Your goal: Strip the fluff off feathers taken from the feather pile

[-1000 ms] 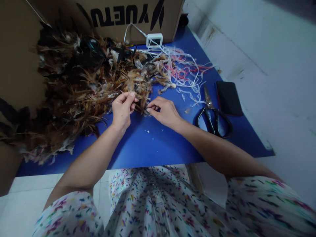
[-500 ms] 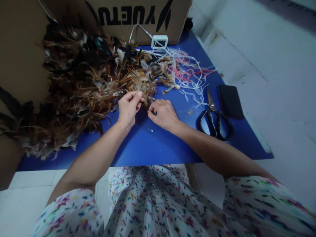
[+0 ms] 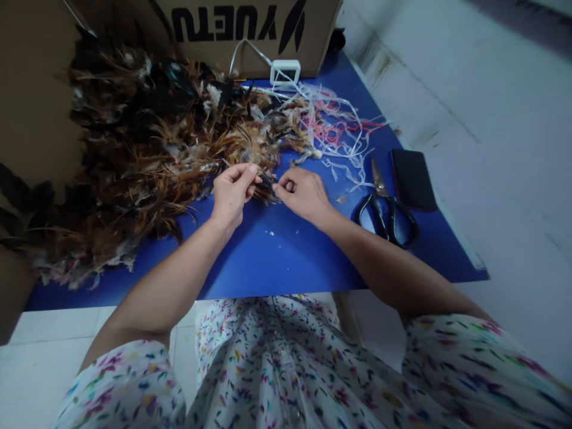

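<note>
A small bunch of brown feathers (image 3: 266, 194) lies between my hands, its thin ends pointing to the right. My left hand (image 3: 232, 193) is closed in a pinch at the bunch's left side, thumb on top of the bent fingers. From the right, my right hand (image 3: 304, 192) comes up to the feather ends with its fingers curled and thumb and fingertip together; what lies in that pinch is too small to make out. Just behind both hands spreads a large heap of brown and black feathers (image 3: 147, 143).
Black-handled scissors (image 3: 379, 190) lie right of my right hand, beside a dark flat case (image 3: 413, 179). White and red strings (image 3: 335, 125) tangle behind them. A small white-framed device (image 3: 285, 72) stands before a cardboard box (image 3: 250, 50). Scraps dot the blue table (image 3: 268, 268).
My right hand dipped and curled at the feather ends, then rose slightly and the bunch shows again, fanned to the right. My left hand keeps its pinch. The camera view shifted slightly.
</note>
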{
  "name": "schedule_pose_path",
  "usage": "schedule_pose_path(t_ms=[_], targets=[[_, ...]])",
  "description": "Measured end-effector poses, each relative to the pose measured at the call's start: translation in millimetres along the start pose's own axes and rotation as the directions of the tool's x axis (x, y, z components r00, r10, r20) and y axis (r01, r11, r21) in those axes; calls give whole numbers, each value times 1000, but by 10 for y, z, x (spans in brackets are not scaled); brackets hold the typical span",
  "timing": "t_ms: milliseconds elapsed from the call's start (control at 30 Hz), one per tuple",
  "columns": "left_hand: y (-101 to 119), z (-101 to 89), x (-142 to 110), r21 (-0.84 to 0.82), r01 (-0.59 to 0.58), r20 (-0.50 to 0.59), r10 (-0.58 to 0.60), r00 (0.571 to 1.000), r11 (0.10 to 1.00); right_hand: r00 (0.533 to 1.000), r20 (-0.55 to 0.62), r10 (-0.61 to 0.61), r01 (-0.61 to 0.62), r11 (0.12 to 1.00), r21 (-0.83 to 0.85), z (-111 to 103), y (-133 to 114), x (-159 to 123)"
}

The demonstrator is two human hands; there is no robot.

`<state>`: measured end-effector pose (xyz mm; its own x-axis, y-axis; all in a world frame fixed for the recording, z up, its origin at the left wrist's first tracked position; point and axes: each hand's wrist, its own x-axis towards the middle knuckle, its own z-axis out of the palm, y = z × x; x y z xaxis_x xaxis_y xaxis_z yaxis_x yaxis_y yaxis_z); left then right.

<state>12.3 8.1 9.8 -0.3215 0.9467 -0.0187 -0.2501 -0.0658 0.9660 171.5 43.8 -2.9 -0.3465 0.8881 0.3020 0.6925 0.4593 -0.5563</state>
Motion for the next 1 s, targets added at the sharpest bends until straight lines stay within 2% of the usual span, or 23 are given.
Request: schedule_pose_path(t_ms=[233, 500, 800, 900, 1000], targets=[[-10, 12, -7, 8, 8, -3, -8, 1000, 1000, 999, 27, -21, 23, 997, -80, 61, -9, 23], [-11, 3, -4, -2, 1, 6, -1, 1000, 1000, 997, 42, 58, -57, 998, -31, 0, 4, 15], [-12, 9, -10, -10, 9, 16, -9, 1000, 1000, 999, 48, 21, -17, 996, -92, 41, 17, 17], [-16, 11, -10, -1, 14, 18, -14, 1000, 1000, 998, 42, 46, -45, 998, -36, 11, 30, 22], [-25, 3, -7, 5, 9, 25, -9, 1000, 1000, 995, 46, 91, -96, 990, 99, -25, 63, 31]])
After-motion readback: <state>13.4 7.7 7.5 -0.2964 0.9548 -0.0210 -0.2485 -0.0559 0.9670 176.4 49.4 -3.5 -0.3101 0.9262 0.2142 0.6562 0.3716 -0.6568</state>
